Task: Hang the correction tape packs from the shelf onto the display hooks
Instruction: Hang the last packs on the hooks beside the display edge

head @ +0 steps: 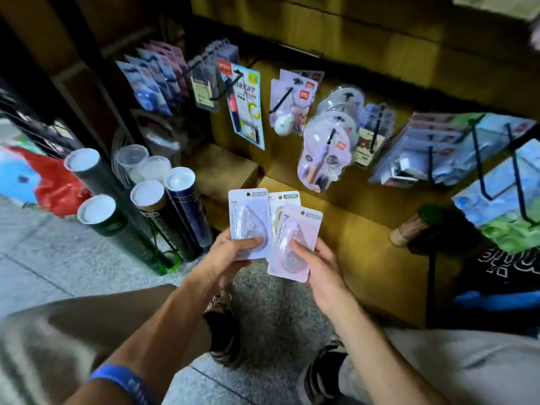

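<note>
My left hand (230,255) grips a pale lilac correction tape pack (248,217) by its lower edge, thumb across the front. A cream pack (285,201) peeks out behind it. My right hand (315,264) holds a pink correction tape pack (295,241) that overlaps the other two, thumb on its face. All packs are held low in front of a yellow display board (365,200). Black display hooks stick out of the board above, one (282,99) carrying pink packs and another (331,135) carrying round clear blister packs.
Several capped dark tubes (146,220) stand on the floor to the left, beside a red bag (55,188). More carded stationery (245,103) hangs on hooks at the back left, and large flat packs (455,147) hang at the right. My knees and shoes are below.
</note>
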